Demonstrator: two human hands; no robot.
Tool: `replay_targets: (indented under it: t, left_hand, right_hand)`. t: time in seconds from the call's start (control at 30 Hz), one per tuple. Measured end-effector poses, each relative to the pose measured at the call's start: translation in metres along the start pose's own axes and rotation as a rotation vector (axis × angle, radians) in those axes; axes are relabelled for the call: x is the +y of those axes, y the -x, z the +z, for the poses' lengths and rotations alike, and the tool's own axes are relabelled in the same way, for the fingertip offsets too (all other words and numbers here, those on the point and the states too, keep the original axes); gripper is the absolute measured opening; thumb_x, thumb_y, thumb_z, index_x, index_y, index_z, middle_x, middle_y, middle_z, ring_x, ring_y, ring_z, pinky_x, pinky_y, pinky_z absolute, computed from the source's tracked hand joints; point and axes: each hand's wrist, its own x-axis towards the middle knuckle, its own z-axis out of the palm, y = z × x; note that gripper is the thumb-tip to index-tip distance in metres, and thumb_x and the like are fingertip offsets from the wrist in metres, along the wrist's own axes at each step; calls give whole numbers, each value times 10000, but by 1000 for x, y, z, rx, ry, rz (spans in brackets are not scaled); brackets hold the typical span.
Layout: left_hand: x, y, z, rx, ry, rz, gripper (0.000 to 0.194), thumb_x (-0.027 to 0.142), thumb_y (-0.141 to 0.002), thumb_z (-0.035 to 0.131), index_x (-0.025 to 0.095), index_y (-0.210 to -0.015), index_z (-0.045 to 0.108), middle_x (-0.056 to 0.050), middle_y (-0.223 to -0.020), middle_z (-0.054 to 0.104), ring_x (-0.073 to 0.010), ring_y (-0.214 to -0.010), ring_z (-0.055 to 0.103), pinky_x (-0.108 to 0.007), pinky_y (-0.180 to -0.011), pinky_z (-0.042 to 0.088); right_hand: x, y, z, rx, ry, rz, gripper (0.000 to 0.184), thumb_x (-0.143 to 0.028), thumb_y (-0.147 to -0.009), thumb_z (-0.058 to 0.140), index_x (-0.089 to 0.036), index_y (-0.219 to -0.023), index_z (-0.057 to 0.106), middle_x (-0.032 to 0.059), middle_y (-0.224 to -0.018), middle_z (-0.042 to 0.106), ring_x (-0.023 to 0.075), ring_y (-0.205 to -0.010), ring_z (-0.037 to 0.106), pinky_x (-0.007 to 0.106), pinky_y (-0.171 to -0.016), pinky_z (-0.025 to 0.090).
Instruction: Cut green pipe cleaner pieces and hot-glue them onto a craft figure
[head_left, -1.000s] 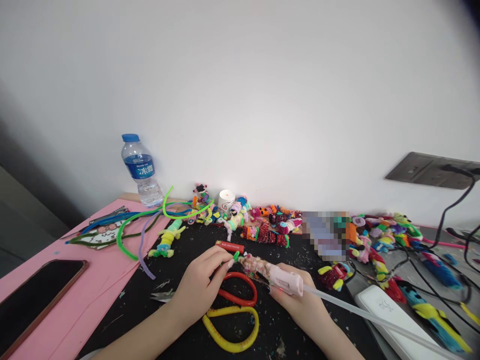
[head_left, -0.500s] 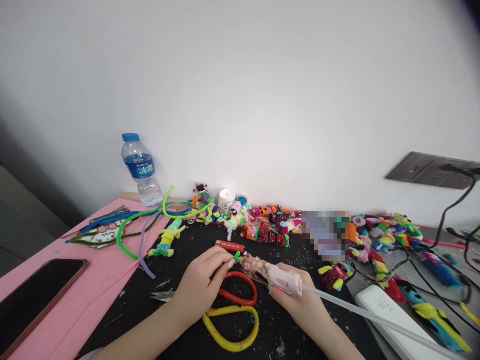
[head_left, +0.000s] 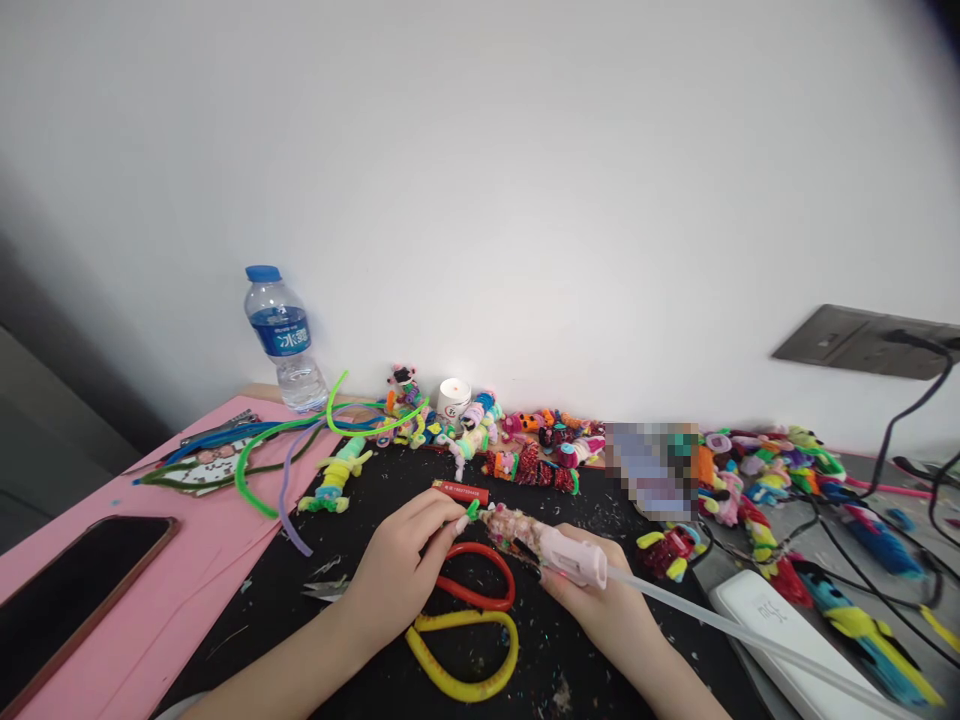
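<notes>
My left hand point(head_left: 409, 560) pinches a small green pipe cleaner piece point(head_left: 472, 510) between thumb and fingertips. In my right hand point(head_left: 589, 590) is a hot glue gun point(head_left: 574, 558), pale pink with a decorated front; a long translucent glue stick point(head_left: 697, 610) sticks out of its back. The gun's nozzle points left, close to the green piece; whether they touch I cannot tell. Below my fingers lie scissors with one red and one yellow handle loop point(head_left: 465, 690), their blades point(head_left: 324, 590) showing left of my left wrist. A red lighter-like item point(head_left: 461, 491) lies just beyond my fingertips.
Loose pipe cleaners point(head_left: 259, 490) and a water bottle point(head_left: 283, 340) stand at the back left, a phone point(head_left: 82, 600) on pink paper at left. Several pipe cleaner figures point(head_left: 532, 468) line the wall. A white power bank point(head_left: 787, 630) and black cables point(head_left: 847, 550) are at right.
The glue gun has shifted very slightly to the right, and the green piece has tilted a little in my left fingers. Everything else stays put.
</notes>
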Motion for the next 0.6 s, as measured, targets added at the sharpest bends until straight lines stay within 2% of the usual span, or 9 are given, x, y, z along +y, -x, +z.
replay_targets:
  t: [0.37, 0.6]
  left_hand:
    - [0, 0, 0, 18, -10, -8, 177, 149, -890, 395, 188, -844, 562, -45, -829, 566, -170, -787, 536, -262, -728, 413]
    - [-2, 0, 0, 15, -8, -14, 163, 139, -887, 405, 185, -857, 559, -40, -840, 554, -164, -794, 530, -258, -729, 404]
  right_hand:
    - [15, 6, 6, 146, 68, -37, 96, -287, -719, 567, -228, -643, 567, -15, -573, 579, 165, -526, 557, 259, -510, 453]
    - [18, 7, 8, 148, 73, -32, 136, -334, -735, 557, -233, -647, 581, -8, -577, 593, 175, -532, 571, 268, -506, 462]
